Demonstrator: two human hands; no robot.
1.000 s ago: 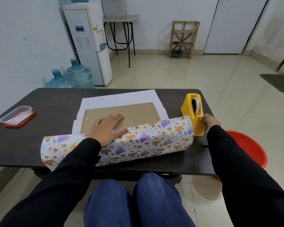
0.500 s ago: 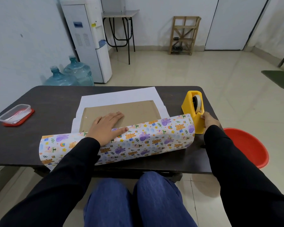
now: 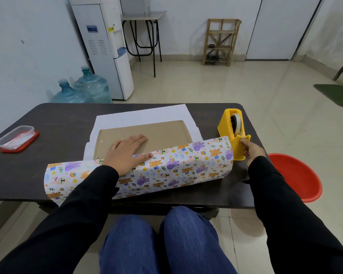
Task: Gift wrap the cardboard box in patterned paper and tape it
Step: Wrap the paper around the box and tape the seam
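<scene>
A flat brown cardboard box point(image 3: 162, 133) lies on the white back side of the patterned paper point(image 3: 178, 167) in the middle of the dark table point(image 3: 53, 119). The near flap of the paper, printed with bears and rainbows, is folded up over the box's front edge. My left hand point(image 3: 127, 153) lies flat on the box and flap, fingers straight, pressing the flap down. A yellow tape dispenser point(image 3: 229, 131) stands at the paper's right end. My right hand point(image 3: 250, 149) is at the dispenser's cutter and pinches the tape end.
A clear plastic container with a red lid point(image 3: 16, 138) sits at the table's left edge. A red basin point(image 3: 297, 175) is on the floor to the right. Behind the table stand two water jugs point(image 3: 83, 88) and a water dispenser point(image 3: 105, 48).
My head has tilted a little, shifting the scene. My right hand has stayed at the dispenser's cutter, fingers closing on the tape end. The left hand has kept pressing the flap.
</scene>
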